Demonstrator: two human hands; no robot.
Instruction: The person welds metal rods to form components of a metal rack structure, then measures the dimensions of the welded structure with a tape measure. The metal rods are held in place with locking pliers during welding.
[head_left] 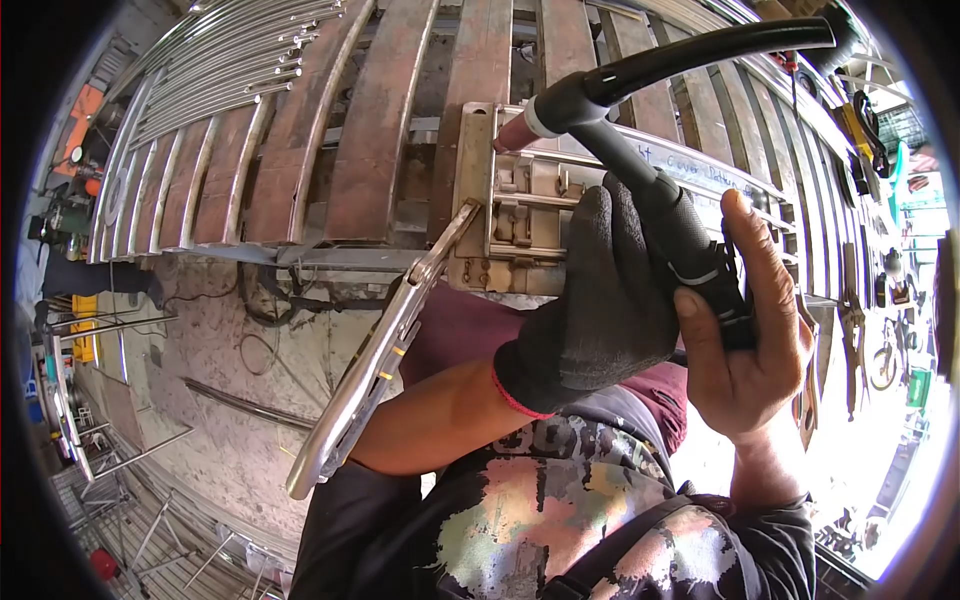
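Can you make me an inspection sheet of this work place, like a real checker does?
Surface: slatted bench, brownish slats with gaps between them.
Job's things: welding torch, its nozzle near the metal frame; the frame rests on a flat plate.
Clutter: thin metal rods bunched on the bench; locking pliers at the plate's edge.
Grips: left hand gloved, against the torch, exact hold hidden; right hand bare, thumb and fingers around its lower part.
Cables: dark cable on the floor below the bench.
Surroundings: stained floor; tools at the right, too small to name.
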